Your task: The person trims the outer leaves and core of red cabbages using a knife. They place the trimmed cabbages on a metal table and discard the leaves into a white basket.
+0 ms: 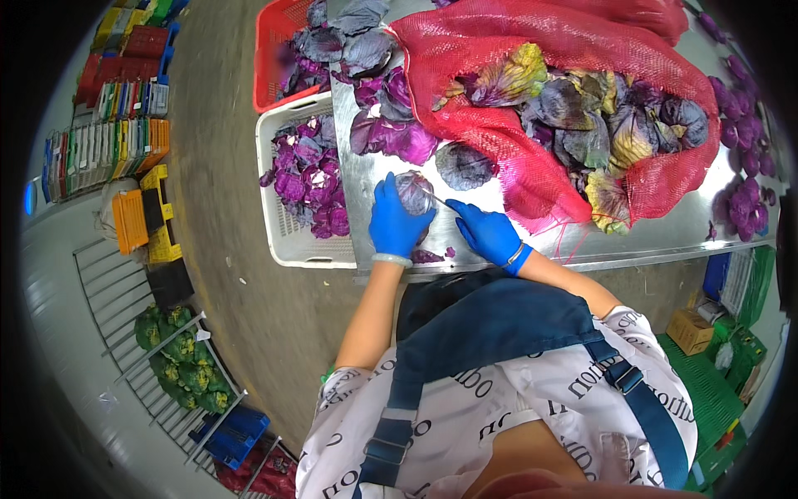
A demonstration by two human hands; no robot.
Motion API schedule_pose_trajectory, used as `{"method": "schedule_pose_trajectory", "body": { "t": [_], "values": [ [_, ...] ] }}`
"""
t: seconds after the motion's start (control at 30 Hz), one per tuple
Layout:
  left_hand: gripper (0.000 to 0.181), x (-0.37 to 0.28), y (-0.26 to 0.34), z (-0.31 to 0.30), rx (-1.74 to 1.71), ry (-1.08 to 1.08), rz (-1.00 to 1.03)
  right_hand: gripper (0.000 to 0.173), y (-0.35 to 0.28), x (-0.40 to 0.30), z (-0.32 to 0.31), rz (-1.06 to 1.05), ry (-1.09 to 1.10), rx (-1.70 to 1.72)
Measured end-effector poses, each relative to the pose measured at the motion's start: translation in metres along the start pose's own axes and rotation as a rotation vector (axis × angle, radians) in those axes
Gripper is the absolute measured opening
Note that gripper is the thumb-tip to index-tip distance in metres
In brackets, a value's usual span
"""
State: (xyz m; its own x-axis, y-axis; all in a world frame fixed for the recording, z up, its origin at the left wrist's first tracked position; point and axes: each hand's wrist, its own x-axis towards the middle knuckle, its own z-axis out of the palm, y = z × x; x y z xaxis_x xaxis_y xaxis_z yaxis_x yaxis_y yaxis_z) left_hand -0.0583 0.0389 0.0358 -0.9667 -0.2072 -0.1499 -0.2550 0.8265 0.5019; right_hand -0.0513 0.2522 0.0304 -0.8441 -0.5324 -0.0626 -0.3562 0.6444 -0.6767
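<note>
On the stainless steel table (449, 254), my left hand (399, 218) in a blue glove holds a red cabbage (413, 191) by its near left side. My right hand (489, 234), gloved too, grips a small knife (434, 197), whose blade reaches to the cabbage's upper right; its handle is mostly hidden in the fingers. A loose dark outer leaf (464, 166) lies just right of the cabbage. Trimmed purple leaves (396, 137) lie beyond it. Small leaf scraps (427, 256) are beside my left wrist. To the right spreads an open red mesh sack (561, 37) with cabbages and wilted leaves.
Left of the table stand a white plastic crate (271, 231) and a red crate (265, 62), both holding purple cabbage pieces. Several purple vegetables (748, 134) lie at the table's far right. The metal front edge (586, 265) runs close to my apron.
</note>
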Motion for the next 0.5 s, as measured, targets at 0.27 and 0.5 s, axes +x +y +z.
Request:
{"method": "schedule_pose_trajectory", "body": {
  "t": [0.27,0.5],
  "values": [
    [0.105,0.016,0.021,-0.009,0.124,-0.128,-0.115,0.030,0.019,0.027,0.036,0.128,-0.089,-0.143],
    [0.107,0.023,0.029,-0.006,0.137,-0.203,-0.175,0.023,0.036,0.060,0.049,0.217,-0.143,-0.149]
  ]
}}
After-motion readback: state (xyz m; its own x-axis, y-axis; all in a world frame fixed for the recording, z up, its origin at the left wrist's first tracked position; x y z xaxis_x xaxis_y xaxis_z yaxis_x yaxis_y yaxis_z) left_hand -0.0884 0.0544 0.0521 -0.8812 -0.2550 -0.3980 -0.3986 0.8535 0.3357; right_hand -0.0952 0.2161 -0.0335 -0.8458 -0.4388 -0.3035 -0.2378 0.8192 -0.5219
